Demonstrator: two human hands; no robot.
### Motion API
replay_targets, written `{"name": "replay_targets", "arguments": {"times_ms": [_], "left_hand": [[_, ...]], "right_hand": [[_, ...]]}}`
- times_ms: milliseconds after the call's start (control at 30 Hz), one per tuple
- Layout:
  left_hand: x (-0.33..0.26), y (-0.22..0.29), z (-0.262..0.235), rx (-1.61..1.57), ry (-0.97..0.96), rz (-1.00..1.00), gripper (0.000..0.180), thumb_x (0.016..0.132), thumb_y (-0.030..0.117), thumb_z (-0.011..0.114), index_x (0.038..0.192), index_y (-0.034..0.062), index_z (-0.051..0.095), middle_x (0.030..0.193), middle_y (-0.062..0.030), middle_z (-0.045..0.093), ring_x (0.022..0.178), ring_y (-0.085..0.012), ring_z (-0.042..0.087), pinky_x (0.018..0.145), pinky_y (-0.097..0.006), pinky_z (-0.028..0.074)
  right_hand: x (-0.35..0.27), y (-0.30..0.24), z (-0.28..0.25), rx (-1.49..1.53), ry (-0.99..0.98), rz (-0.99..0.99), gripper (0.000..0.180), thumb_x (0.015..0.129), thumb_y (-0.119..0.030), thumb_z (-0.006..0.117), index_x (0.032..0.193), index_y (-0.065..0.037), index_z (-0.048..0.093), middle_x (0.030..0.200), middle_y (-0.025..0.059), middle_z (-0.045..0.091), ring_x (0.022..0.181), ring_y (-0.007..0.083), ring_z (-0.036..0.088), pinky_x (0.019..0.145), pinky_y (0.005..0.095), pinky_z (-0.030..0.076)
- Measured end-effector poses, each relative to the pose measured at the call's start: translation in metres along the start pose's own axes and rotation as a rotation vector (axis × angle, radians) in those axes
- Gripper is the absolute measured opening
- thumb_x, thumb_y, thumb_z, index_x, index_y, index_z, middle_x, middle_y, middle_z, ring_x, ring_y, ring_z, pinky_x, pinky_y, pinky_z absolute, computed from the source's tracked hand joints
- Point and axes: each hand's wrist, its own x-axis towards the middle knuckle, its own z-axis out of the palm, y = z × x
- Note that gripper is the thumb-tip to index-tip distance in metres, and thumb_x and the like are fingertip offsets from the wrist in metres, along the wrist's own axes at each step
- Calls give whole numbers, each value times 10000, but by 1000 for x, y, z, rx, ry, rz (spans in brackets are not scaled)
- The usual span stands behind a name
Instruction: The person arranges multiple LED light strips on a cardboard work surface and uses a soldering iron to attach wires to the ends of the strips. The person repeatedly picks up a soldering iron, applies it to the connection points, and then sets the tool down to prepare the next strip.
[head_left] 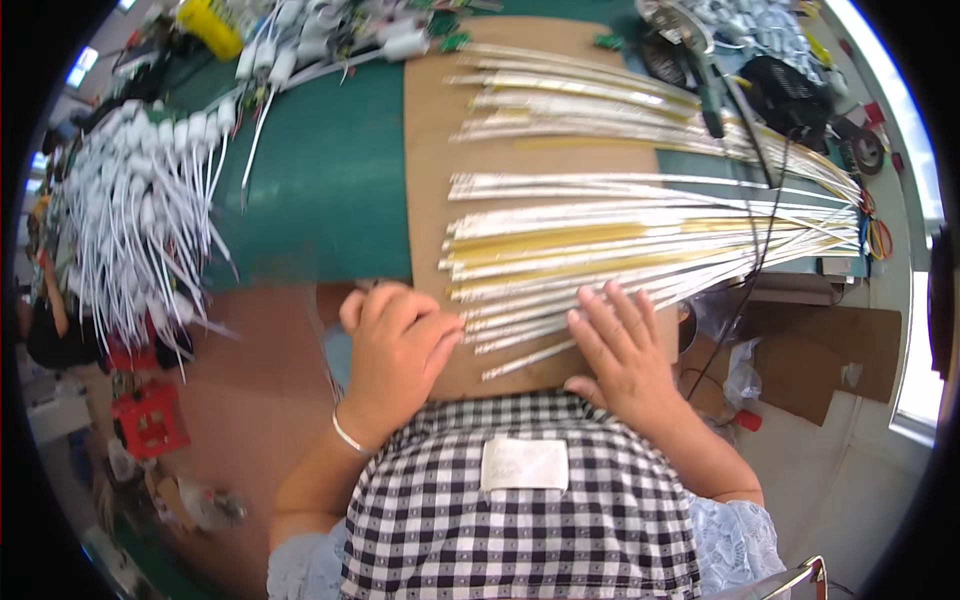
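Long thin white and yellow strips point(600, 232) lie fanned side by side across a brown board point(430, 190), their left ends spread and their right ends drawn together. My right hand point(625, 350) rests flat on the nearest strips, fingers stretched out and slightly apart. At the left ends of these strips is my left hand point(395, 345), its fingers curled in, with thumb and forefinger close together by a strip end. Whatever may be between those fingertips is too small to make out. A second group of strips point(580, 100) lies farther back on the board.
White cylindrical parts with cables point(150, 210) hang over the table's left edge. More such parts point(300, 40) are heaped at the back. A soldering-type tool with a dark handle point(710, 100) and a black cord point(765, 235) cross the right side. A red stool point(150, 415) stands lower left.
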Motion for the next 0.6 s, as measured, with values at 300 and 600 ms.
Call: {"name": "replay_targets", "arguments": {"times_ms": [300,600], "left_hand": [[6,-7,-1,-5,-43,130,183,701,132,801,864,167,726,845,37,592,866,-197,552,856,-398,316],[8,-3,-3,-21,-71,124,181,706,121,796,869,153,723,854,34,601,875,-191,552,858,-398,318]], "right_hand": [[-3,7,0,61,12,-120,729,788,-431,725,1417,-150,487,1468,50,475,1390,270,399,1181,535,210],[3,-2,-1,-23,85,-43,711,761,-436,743,1369,-133,533,1450,40,483,1376,287,400,1168,544,231]]}}
